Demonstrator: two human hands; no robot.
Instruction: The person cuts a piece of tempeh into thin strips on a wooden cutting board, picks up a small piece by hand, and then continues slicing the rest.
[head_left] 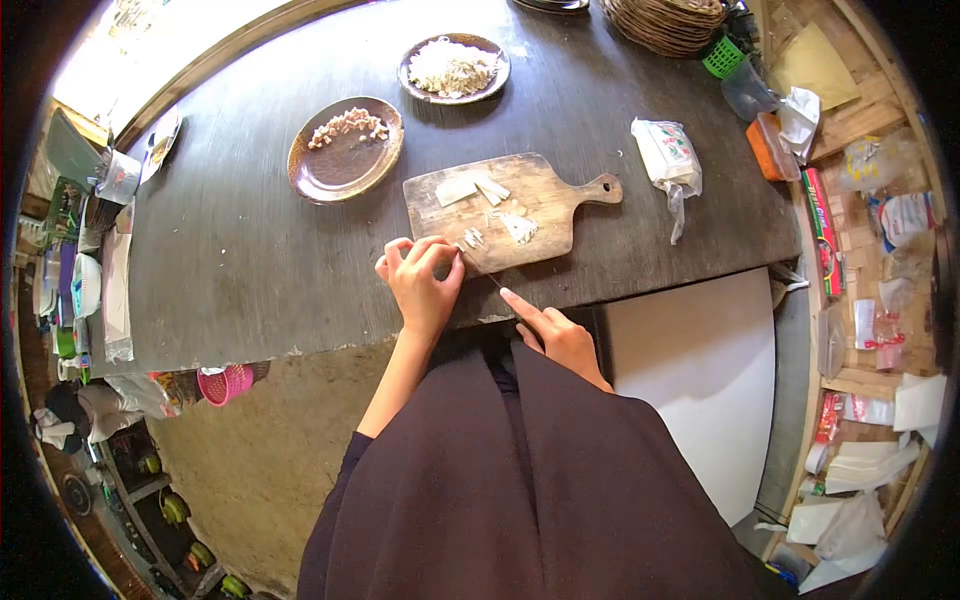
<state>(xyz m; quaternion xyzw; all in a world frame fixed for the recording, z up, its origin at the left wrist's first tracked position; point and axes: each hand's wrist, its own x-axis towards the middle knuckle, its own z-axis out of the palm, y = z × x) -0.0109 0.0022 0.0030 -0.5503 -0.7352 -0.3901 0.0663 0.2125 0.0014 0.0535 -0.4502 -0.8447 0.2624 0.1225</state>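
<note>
A wooden cutting board point(540, 215) with a handle lies near the table's front edge. On it are pale white blocks point(457, 191), a small heap of thin slices point(519, 228) and a few small cut strips point(473, 238). My left hand point(422, 285) is at the board's near left corner, thumb and index finger pinched together; what they hold, if anything, is too small to make out. My right hand point(563, 345) grips a knife point(494, 280), its index finger stretched along it. The thin blade points toward my left fingertips, and the handle is hidden in the hand.
Behind the board stand a brown plate point(345, 180) with small pinkish pieces and another plate point(455, 97) heaped with pale shreds. A white plastic packet point(668, 160) lies to the right. Woven plates point(665, 20) and a green basket point(723, 57) stand at the far right.
</note>
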